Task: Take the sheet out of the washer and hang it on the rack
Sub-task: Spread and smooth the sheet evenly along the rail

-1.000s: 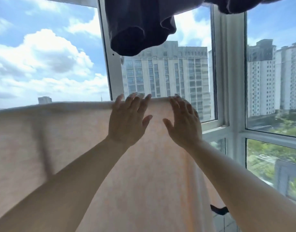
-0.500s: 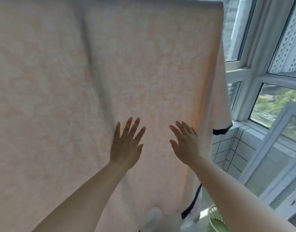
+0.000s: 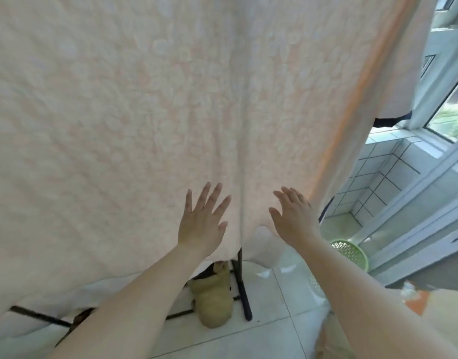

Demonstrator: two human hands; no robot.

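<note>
Sheet (image 3: 145, 112) hangs draped on the rack, whose dark leg (image 3: 242, 283) shows under the hem; peach cloth fills most of my view. My left hand (image 3: 200, 224) and right hand (image 3: 295, 218) are both flat, fingers spread straight, palms at the lower part of the cloth, gripping nothing. It looks soft, limp and probably damp-heavy, so it'll sag and slide. Best to pinch the hem or side edge to adjust, not the middle.

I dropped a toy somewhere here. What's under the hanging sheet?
Below the sheet lie a tan plush toy and dark rack legs on the floor tiles. The sheet hides the rest of the rack.
</note>
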